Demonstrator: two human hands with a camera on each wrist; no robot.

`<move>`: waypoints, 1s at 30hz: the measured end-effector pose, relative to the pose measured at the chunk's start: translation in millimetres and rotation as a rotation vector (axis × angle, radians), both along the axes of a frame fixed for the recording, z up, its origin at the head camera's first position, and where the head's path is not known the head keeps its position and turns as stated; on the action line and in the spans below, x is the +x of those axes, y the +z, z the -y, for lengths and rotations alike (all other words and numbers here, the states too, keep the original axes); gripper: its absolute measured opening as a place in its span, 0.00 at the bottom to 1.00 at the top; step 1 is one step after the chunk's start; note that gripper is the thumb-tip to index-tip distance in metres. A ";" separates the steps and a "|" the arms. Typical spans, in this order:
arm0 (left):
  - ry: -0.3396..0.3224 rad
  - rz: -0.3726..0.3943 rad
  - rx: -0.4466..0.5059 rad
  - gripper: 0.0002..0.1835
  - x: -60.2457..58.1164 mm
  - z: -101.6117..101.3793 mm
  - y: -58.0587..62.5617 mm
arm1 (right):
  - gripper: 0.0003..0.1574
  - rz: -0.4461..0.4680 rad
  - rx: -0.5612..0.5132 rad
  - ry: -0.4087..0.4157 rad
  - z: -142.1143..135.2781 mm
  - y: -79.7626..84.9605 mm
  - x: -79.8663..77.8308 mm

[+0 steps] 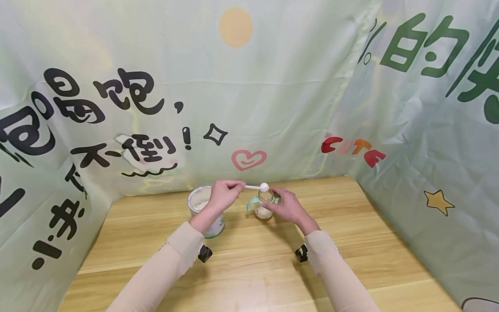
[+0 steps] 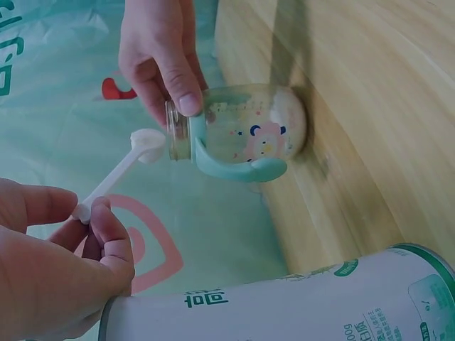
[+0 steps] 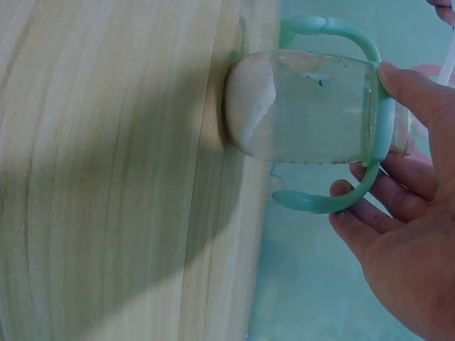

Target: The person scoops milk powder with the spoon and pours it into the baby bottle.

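In my left hand [image 1: 225, 197] I pinch the handle of a white scoop [image 2: 114, 176], heaped with pale powder. The scoop's bowl sits right at the mouth of a clear baby bottle [image 1: 263, 210], as the left wrist view shows. My right hand [image 1: 287, 205] grips the bottle round its neck, thumb on one side and fingers on the other. The bottle stands upright on the table, with mint-green handles [image 3: 334, 206] and white powder [image 3: 250, 99] in its bottom. Below my left forearm stands an open white can [image 1: 215, 226] with powder inside, partly hidden by that arm.
The wooden table [image 1: 257, 268] is bounded at the back and sides by printed fabric walls [image 1: 288, 108]. A black wrist camera [image 1: 204, 253] shows by the left sleeve, another black device [image 1: 302, 253] by the right one.
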State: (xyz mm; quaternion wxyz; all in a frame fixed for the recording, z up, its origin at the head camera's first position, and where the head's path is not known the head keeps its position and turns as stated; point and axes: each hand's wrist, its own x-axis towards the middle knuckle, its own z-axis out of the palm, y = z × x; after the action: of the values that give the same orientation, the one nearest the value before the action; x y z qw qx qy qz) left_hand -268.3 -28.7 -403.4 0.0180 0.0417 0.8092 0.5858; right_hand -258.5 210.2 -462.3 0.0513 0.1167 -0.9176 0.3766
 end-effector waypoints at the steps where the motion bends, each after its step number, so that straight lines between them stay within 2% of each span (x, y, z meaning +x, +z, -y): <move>1: -0.002 0.001 -0.004 0.11 -0.1 -0.1 -0.1 | 0.37 -0.001 0.001 0.001 -0.1 -0.2 0.0; 17: -0.033 -0.018 -0.096 0.09 0.9 -0.2 -0.7 | 0.40 -0.006 0.014 0.008 -0.2 -0.4 -0.6; 30: -0.037 -0.022 -0.104 0.09 1.9 0.0 -1.1 | 0.41 -0.003 0.013 0.003 -0.9 -1.6 -0.9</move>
State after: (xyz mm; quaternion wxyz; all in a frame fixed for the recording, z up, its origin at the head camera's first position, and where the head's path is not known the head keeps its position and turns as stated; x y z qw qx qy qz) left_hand -266.5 -28.7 -404.5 0.0221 0.0618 0.8379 0.5419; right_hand -259.4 211.1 -463.9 0.0512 0.1189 -0.9197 0.3707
